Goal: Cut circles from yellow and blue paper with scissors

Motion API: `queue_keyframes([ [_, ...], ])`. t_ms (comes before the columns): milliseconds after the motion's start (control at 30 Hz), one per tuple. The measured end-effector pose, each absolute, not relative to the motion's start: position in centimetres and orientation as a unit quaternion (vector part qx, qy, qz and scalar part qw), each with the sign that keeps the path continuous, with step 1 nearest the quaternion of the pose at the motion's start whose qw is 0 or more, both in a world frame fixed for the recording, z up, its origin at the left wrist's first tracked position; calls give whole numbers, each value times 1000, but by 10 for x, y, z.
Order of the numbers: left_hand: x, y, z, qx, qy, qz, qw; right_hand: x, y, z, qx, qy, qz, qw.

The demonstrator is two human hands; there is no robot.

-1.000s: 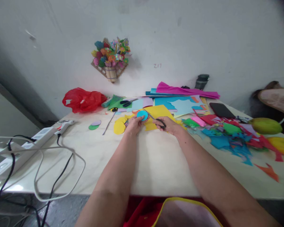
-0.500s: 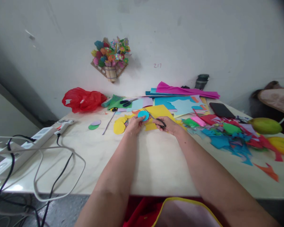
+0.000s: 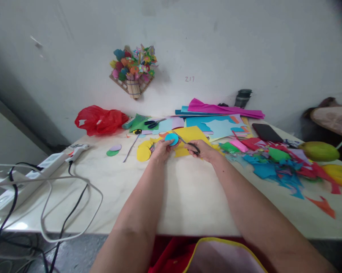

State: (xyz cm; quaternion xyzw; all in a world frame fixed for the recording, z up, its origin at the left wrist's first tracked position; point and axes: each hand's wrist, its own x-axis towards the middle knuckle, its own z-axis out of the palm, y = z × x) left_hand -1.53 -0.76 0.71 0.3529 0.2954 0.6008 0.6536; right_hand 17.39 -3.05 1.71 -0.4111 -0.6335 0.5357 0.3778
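My left hand [image 3: 161, 150] pinches a small blue paper disc [image 3: 171, 138] and holds it up over the table [image 3: 171, 189]. My right hand [image 3: 202, 149] is closed round the black handles of a pair of scissors [image 3: 188, 144], whose blades reach to the disc's right edge. Under both hands lies a yellow sheet [image 3: 191, 135]. Yellow paper circles [image 3: 144, 152] lie just left of my left hand.
Coloured paper scraps [image 3: 276, 163] cover the right side, with a black phone [image 3: 267, 132] and green and yellow fruit [image 3: 320, 151]. A second pair of scissors [image 3: 153, 123], a red bag [image 3: 100, 120] and stacked paper sheets [image 3: 216, 121] sit at the back. A power strip [image 3: 45, 167] with cables lies left.
The blue disc has turned slightly in my left fingers while the scissors stay at its edge. Both arms remain in place.
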Motion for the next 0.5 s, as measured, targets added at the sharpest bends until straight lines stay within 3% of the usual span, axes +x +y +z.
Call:
queue_keyframes([
  [500,-16,-10,11,349,309,602,648,170,-38,27,-426,-651,505,375],
])
